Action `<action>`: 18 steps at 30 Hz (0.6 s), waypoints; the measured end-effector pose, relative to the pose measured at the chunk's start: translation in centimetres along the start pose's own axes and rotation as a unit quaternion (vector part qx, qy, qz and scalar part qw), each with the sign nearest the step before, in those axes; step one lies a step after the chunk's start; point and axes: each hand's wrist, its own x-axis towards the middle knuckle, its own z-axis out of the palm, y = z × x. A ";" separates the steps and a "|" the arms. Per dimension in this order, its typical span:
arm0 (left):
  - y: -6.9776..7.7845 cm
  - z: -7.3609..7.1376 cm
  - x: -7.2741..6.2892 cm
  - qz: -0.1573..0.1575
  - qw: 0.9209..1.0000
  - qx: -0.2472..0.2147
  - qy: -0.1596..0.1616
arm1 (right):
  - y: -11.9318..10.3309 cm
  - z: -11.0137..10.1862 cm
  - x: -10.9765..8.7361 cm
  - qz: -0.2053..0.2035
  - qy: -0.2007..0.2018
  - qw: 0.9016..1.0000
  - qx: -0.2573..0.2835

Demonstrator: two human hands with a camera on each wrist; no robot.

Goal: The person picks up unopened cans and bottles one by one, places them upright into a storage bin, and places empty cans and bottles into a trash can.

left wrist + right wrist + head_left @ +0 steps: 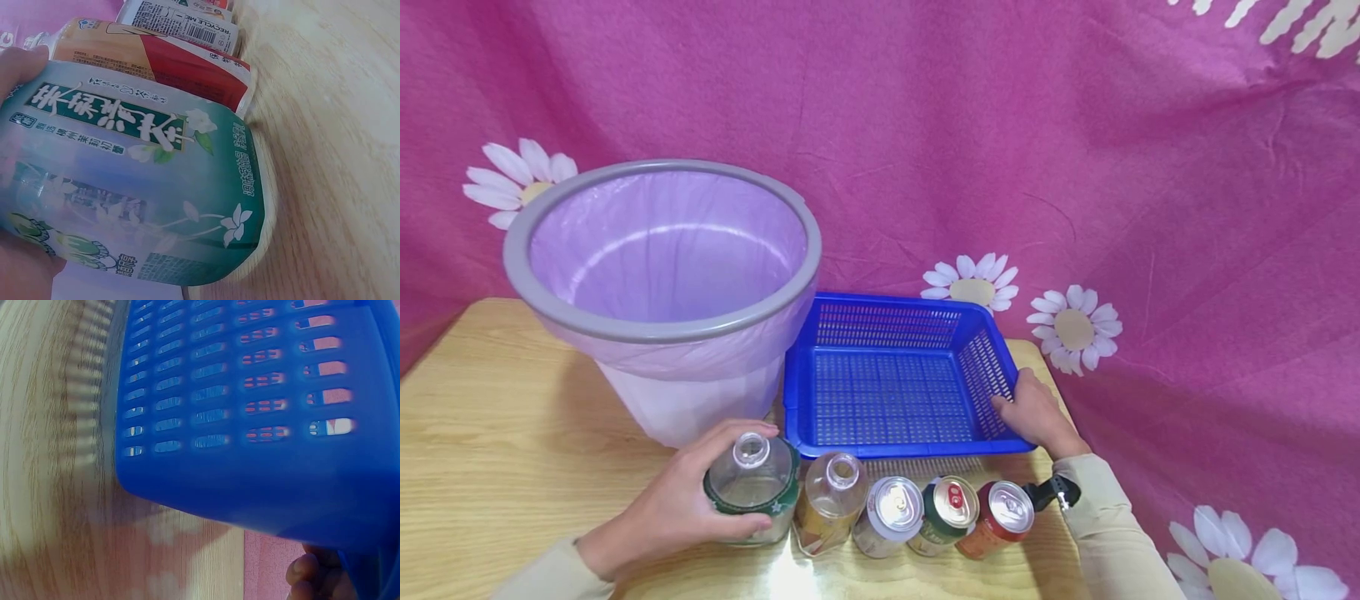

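My left hand (681, 500) grips an uncapped clear plastic bottle (752, 479) with a green label, thumb on the near side and fingers on the far side. In the left wrist view the bottle (144, 181) shows white flowers and lettering; whether its base touches the table I cannot tell. At the right end of a blue plastic basket (887, 400), my right hand (1037, 412) holds the rim, thumb inside. Fingertips (305, 567) curl beneath that rim in the right wrist view. Nothing lies in the basket, whose slotted wall (212, 394) stands close to the wooden surface.
A second clear bottle (831, 504) stands right of the held one. Further right are a white can (889, 517), a green can (945, 515) and a red can (996, 521). Behind my left hand stands a large bin (688, 392) with a purple liner, beside the basket.
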 end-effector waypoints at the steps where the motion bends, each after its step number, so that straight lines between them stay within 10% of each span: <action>1: 0.0 0.0 0.0 -0.001 1.000 -0.002 0.000 | 0.0 0.0 0.0 -0.001 0.000 1.000 0.001; 18: 0.2 0.2 -0.2 0.000 1.000 -0.019 0.002 | 0.2 0.0 0.1 -0.004 0.000 1.000 -0.003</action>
